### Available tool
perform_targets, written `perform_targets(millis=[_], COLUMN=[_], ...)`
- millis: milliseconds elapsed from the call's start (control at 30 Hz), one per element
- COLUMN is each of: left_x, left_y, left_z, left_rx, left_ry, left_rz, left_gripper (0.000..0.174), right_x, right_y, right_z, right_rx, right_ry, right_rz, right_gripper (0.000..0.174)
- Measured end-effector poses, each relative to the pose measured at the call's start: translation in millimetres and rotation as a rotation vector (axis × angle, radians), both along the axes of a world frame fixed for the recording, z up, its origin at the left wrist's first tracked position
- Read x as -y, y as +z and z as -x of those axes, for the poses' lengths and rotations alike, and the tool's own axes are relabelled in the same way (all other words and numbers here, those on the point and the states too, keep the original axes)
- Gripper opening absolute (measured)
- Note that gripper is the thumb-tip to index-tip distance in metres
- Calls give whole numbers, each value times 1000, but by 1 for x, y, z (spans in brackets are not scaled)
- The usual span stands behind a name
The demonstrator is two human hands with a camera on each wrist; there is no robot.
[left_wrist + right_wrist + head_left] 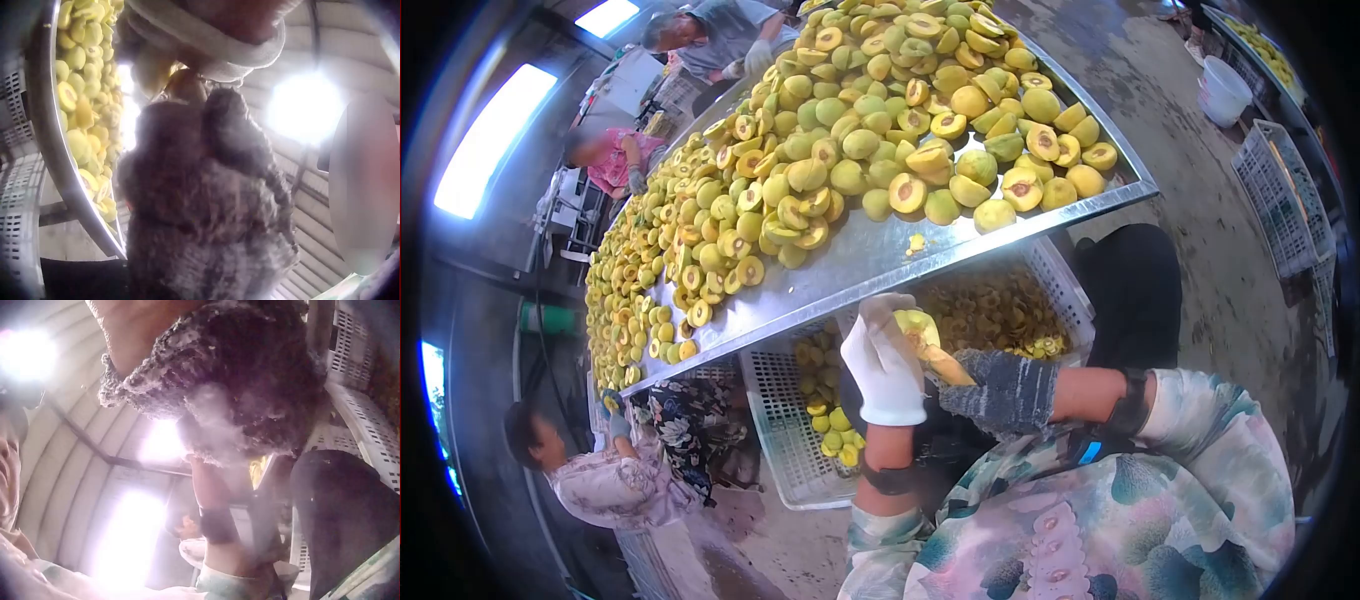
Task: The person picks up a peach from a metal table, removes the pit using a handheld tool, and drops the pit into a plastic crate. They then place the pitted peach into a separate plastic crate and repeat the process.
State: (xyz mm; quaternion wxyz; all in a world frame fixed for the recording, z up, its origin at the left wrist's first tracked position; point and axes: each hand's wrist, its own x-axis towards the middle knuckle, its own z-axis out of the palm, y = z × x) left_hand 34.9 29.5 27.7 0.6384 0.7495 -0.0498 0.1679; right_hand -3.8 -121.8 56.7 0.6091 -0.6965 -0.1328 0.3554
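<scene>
My left hand (882,360), in a white glove, holds a yellow-green peach half (918,324) just below the metal table's near edge. My right hand (1005,388), in a grey knit glove, grips a tan, stick-like tool (947,366) whose far end meets the fruit. The working tip of that tool is hidden at the fruit. In the left wrist view, the grey glove (194,181) fills the middle, close below the white glove (206,37). Seen from the right wrist, the grey glove (250,381) covers the tool. Many peach halves (860,145) are heaped on the table.
The metal table (830,290) spans the scene ahead. Beneath its edge are a white crate (775,430) with fruit and another crate (1065,285) holding brownish pieces. Other people work along the left side. Stacked crates (1280,200) and a white bucket (1224,90) stand to the right.
</scene>
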Motion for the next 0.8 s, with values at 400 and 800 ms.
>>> perform_targets(millis=[400,800], left_x=[7,24], left_y=[-18,0], left_z=[-2,-4], left_rx=[-243,-456], left_ry=[-261,-289], left_rz=[520,499], left_gripper=[54,38], right_x=[-1,22], right_y=[-30,-61], right_z=[-1,2], right_rx=[-531,-966], right_ry=[-200,-121], right_rz=[-360,-719], right_gripper=[20,20])
